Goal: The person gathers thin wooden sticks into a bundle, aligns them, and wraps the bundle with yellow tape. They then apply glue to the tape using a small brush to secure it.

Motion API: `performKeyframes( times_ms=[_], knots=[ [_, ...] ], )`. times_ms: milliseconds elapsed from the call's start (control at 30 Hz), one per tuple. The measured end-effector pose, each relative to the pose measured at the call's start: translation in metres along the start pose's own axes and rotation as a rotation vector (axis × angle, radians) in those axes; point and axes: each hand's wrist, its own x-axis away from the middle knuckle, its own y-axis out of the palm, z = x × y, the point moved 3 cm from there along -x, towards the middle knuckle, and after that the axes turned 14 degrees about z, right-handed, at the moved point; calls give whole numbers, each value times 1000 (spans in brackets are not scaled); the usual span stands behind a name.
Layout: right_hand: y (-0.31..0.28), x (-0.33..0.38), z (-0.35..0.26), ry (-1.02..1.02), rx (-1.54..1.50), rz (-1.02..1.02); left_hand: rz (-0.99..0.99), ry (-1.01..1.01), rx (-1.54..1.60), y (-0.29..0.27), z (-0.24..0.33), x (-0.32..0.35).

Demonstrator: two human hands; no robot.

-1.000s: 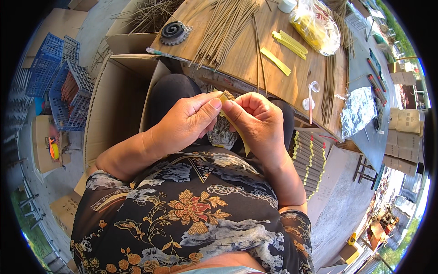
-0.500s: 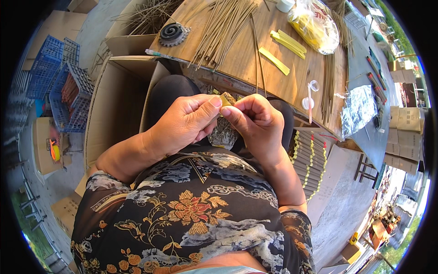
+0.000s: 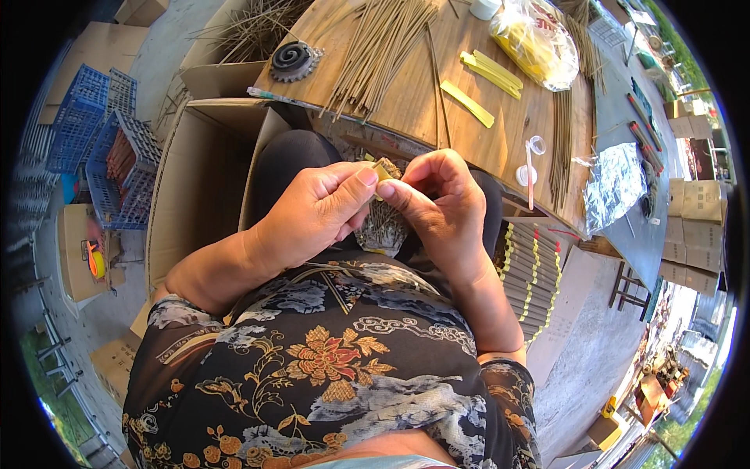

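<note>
Above my lap, a small yellow paper strip (image 3: 380, 171) is pinched at the thumb of my left hand (image 3: 324, 202). My right hand (image 3: 441, 195) is closed too, its thumb tip pressing at the strip's near edge from the other side. A brown, speckled end (image 3: 392, 167) shows just behind the strip; it looks like thin sticks seen end-on, though the fingers hide most of it. On the wooden table (image 3: 500, 148) ahead lie a single yellow strip (image 3: 467, 103), a stack of yellow strips (image 3: 492, 74) and many loose thin brown sticks (image 3: 383, 51).
At my left stands an open cardboard box (image 3: 199, 180), with blue crates (image 3: 125, 172) beyond it. A black coil (image 3: 294, 59) and a clear bag (image 3: 535, 43) with yellow contents sit on the table. Yellow-banded stick bundles (image 3: 531, 273) lie right of my knee. Foil (image 3: 616, 186) covers part of the right-hand table.
My hands stay together at the yellow strip and shift only slightly. My right fingers have risen a little. One of the long sticks near the table's front edge is now less visible.
</note>
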Motion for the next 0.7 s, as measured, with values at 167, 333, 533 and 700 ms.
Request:
performKeyframes(
  times_ms=[167,333,533,700],
  knots=[
    [-2,3,-17,-229,268,35,47,143,-72,1,0,1],
    [-1,11,-18,-104,39,-30,129,234,-229,7,-2,7],
    [2,22,-5,187,-73,-76,178,337,-305,12,-6,9],
    [3,25,1,359,-258,-181,142,356,-306,11,-8,10]
  ],
)
